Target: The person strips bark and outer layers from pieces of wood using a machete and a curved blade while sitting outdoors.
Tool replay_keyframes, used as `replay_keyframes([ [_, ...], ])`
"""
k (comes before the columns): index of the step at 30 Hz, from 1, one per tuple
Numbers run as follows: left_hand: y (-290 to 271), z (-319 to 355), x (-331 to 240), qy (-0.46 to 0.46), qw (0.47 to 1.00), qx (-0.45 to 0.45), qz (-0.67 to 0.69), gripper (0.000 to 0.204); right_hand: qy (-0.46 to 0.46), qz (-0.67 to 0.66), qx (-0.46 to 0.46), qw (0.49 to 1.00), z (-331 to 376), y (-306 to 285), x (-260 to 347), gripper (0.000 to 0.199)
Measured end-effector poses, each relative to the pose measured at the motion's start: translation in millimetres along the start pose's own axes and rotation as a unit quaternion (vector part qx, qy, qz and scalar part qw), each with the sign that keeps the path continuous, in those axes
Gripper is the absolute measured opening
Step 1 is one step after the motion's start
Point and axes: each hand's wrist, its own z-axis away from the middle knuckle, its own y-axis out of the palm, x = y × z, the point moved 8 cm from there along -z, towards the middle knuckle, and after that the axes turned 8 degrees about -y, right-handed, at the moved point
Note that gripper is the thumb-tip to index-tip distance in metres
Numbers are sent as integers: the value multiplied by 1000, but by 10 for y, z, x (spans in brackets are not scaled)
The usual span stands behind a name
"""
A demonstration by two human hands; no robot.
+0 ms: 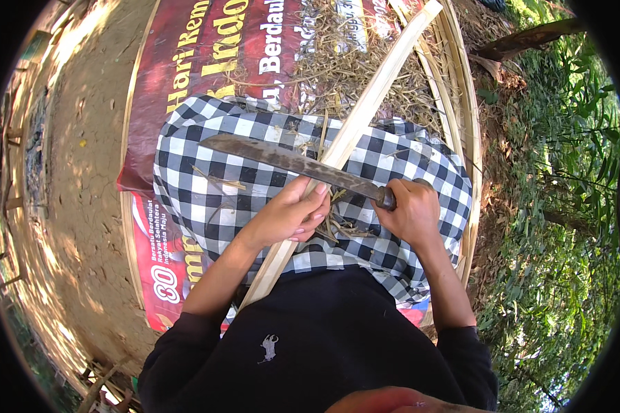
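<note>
Two hands grip: the right hand's (408, 208) fingers wrap the machete (275, 156), the left hand (289, 212) clamps a wooden strip (374, 89) slanting toward the right edge of the banner (148, 107). A slipping blade could cut left fingers.

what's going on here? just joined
A person seated with a black-and-white checked cloth over the lap grips a long, dark-bladed knife in the right hand. The left hand holds a long, pale wooden strip, slanting away from the body. The blade crosses the strip just beyond the left hand; whether it's biting isn't clear. Thin tan shavings litter the red printed sheet ahead.
</note>
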Motion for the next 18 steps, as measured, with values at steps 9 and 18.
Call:
replay_keyframes([
  [9, 189, 38, -90, 23, 998, -21, -51, 41, -5, 62, -94, 994, -74, -235, -834, 15],
  [18, -120, 163, -53, 64, 998, -21, 6, 37, 418, 118, -78, 897, 397, -703, -1684, 32],
])
